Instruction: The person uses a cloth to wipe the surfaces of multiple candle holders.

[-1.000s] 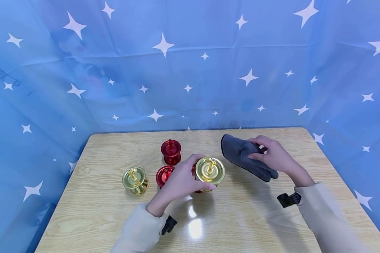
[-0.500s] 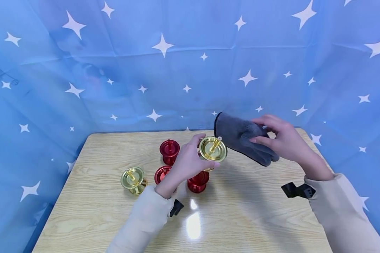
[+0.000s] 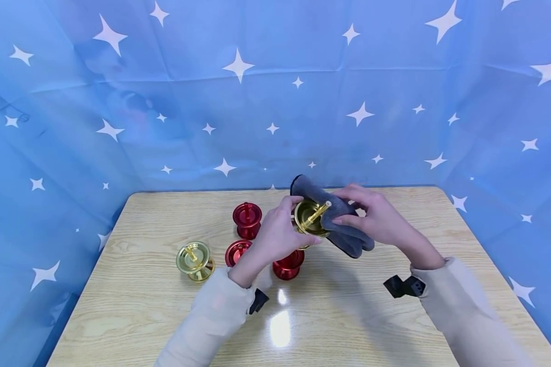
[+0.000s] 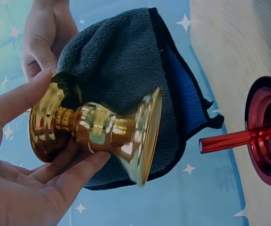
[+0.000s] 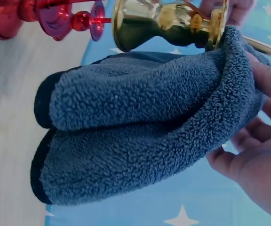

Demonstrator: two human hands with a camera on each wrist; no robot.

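Note:
My left hand [image 3: 277, 229] grips a shiny gold candle holder [image 4: 100, 125] with thumb and fingers, above the table and tilted. A hollow tube [image 3: 319, 214] rises from its shallow dish. My right hand [image 3: 378, 219] pinches a folded dark grey plush cloth [image 5: 140, 103] with dark edging. In the right wrist view the cloth wraps over the dish's rim beside the tube. The flared base of the holder is bare, and part of the dish is hidden by the cloth. Some blue underside of the cloth shows in the left wrist view.
A second gold candle holder [image 3: 195, 260] stands at the left of the wooden table [image 3: 133, 306]. Red candle holders stand near it: one at the back [image 3: 247, 219], one partly behind my left wrist [image 3: 235, 251], one below the left hand [image 3: 288, 265]. A starry blue curtain [image 3: 275, 92] hangs behind.
My left hand has lifted the gold candle holder off the group of red ones and tilted it. The right hand has raised the cloth, then brought it left onto the dish.

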